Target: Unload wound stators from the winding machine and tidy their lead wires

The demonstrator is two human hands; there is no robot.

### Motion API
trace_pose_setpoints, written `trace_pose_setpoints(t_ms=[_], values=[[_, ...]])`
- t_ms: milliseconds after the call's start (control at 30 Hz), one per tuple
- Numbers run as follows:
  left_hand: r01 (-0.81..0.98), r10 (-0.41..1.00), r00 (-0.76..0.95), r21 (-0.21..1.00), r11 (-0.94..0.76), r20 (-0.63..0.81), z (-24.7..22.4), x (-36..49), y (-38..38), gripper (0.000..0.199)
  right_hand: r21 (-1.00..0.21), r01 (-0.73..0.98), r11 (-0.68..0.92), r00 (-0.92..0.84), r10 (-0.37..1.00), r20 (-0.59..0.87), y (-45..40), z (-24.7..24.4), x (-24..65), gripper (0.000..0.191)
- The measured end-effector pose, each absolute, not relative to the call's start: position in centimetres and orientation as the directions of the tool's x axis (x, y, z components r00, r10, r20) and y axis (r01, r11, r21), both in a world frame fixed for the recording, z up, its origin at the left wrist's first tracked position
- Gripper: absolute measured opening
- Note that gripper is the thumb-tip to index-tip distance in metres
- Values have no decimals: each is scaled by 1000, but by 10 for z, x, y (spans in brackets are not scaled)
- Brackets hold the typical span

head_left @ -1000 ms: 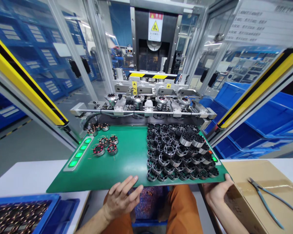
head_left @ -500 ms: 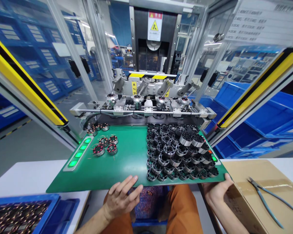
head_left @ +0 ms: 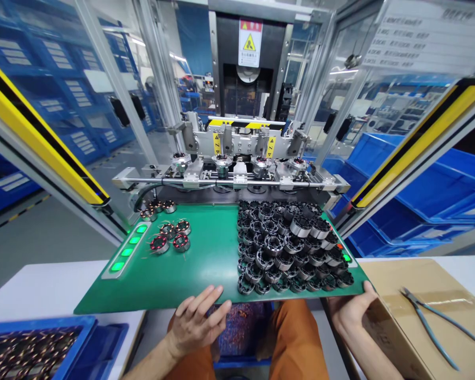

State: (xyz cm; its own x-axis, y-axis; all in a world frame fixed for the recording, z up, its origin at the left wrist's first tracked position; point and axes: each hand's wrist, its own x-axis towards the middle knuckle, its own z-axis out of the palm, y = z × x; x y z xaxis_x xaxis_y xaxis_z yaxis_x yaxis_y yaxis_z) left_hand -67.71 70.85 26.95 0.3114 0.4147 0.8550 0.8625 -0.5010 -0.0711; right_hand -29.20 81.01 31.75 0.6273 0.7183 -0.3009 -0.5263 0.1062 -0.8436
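Note:
My left hand (head_left: 200,322) rests on the front edge of the green worktop (head_left: 209,269), its fingers stretched out and holding nothing. At the front right corner, my right hand (head_left: 350,311) grips the worktop edge, thumb on top; its other fingers are mostly hidden underneath. Many bare stator cores (head_left: 275,244), black and silver rings, are packed and partly stacked on the right half. On the left lie several copper-wound stators (head_left: 181,242) with loose wire ends. Behind the worktop stands a winding machine (head_left: 241,142), with stators in its row of holders (head_left: 222,164).
Yellow-fronted posts (head_left: 43,126) flank the worktop. Cutting pliers (head_left: 431,322) lie on a cardboard box (head_left: 399,279) at right. A blue tray (head_left: 89,324) of wound stators is at lower left. Blue bins (head_left: 427,184) stack at right; another blue bin (head_left: 241,361) sits between the knees.
The machine's metal arms above the holders have swung from slanted to nearly upright. Both hands and the stators on the worktop stay where they were.

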Motion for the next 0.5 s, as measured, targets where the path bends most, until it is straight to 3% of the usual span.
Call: trace_pose_setpoints(t_ms=[500], values=[[865, 421, 315, -75, -495, 851, 264, -680, 706, 41, -848, -519, 109, 627, 723, -291, 810, 310, -287, 75]])
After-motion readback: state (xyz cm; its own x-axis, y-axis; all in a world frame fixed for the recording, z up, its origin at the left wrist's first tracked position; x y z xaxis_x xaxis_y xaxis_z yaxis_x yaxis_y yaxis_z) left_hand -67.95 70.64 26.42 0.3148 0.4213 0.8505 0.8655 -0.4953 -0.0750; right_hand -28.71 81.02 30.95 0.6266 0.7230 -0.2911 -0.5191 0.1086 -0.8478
